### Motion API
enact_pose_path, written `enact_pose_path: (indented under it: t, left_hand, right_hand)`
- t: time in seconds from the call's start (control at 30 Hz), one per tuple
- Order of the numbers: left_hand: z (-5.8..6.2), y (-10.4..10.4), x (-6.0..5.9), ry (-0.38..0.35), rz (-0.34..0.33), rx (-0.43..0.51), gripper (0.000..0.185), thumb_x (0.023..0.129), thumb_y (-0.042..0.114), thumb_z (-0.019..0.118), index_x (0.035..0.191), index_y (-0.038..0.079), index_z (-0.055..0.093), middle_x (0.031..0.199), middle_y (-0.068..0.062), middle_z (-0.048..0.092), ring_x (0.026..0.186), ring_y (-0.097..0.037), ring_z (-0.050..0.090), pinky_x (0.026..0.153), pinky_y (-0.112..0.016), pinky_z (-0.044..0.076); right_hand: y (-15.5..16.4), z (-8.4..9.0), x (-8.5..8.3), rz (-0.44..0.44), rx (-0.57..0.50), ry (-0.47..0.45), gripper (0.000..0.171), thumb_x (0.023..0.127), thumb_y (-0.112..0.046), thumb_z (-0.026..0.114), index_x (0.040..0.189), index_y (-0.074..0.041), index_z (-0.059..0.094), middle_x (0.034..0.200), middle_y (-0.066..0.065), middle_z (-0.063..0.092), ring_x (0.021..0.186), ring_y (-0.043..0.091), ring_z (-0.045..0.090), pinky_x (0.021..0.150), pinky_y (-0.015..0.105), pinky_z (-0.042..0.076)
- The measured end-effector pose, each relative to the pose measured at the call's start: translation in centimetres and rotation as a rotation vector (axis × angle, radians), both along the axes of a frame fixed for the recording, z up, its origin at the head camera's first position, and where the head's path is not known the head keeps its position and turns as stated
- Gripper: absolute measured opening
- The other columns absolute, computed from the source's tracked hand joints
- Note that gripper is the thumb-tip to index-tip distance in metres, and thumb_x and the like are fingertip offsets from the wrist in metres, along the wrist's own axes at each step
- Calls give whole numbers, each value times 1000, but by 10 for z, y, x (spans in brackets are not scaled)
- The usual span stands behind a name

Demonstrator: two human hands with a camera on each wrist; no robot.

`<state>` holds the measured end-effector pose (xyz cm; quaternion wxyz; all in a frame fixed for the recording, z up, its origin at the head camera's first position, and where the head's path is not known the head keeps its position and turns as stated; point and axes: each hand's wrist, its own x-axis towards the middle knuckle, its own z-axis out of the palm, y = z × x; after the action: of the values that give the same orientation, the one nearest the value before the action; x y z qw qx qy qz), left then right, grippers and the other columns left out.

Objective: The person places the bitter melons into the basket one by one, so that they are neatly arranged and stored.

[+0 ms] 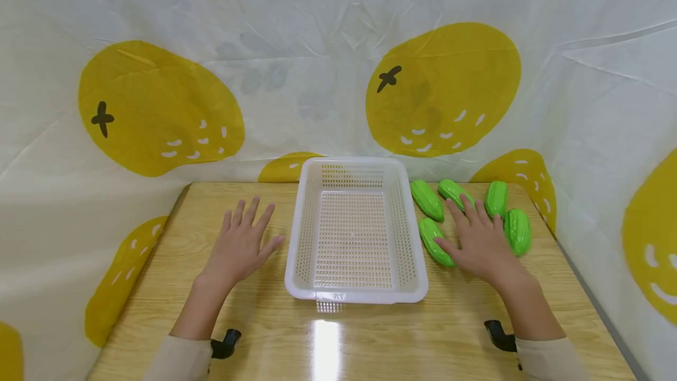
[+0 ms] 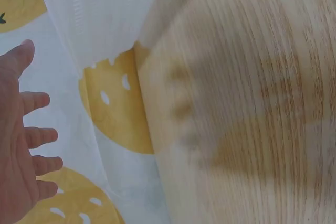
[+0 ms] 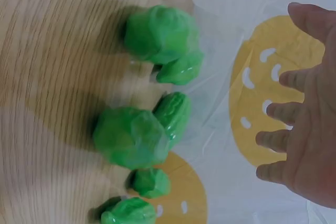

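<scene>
Both hands are held flat, fingers spread, nothing gripped. The left hand (image 1: 240,246) rests on the desk (image 1: 370,334), left of the white basket (image 1: 357,295). The right hand (image 1: 478,243) lies among five green gourds, right of the basket. The nearest gourd (image 1: 435,241) is seen at the thumb side, apparently touching, between hand and basket; its long axis runs away from the person, slightly slanted. The right hand is judged nearer by far.

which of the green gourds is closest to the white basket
The green gourd by the right hand's thumb: it lies nearest the white basket's right wall; the other four sit farther back or right.
</scene>
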<state>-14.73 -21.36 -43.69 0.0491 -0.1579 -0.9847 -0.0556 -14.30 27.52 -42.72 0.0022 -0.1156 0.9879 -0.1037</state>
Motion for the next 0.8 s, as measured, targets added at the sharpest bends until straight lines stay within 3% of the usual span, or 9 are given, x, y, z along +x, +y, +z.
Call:
enact_pose_path:
  t: [0.23,0.43,0.67,0.8]
  left_hand:
    - [1,1,-5,-7,-42,11,75,105,55,50,164,14,29,169,-25,17,154,-53,17,123,-72,22]
    - [-2,3,-8,-13,-90,45,74,106,53,51,164,11,30,169,-26,17,152,-53,22,124,-69,24]
    - [-10,8,-10,-91,-119,213,75,106,52,53,165,15,25,169,-24,17,150,-51,29,115,-70,39]
    - [-15,11,-11,-137,-128,305,75,105,52,55,165,17,26,169,-23,20,150,-50,30,113,-72,39]
  right_hand:
    - [9,-5,-7,59,-17,28,90,101,-56,57,165,-5,20,168,30,17,148,62,18,110,87,18]
    - [14,-10,-11,124,-91,31,87,101,-49,61,165,-7,20,166,29,24,146,59,27,111,82,28]
    - [17,-17,-18,196,-173,3,82,100,-40,65,161,0,28,161,32,32,139,59,39,108,76,40]
    - [21,-21,-22,207,-212,-53,81,101,-40,64,160,2,28,162,31,30,142,57,35,110,74,38]
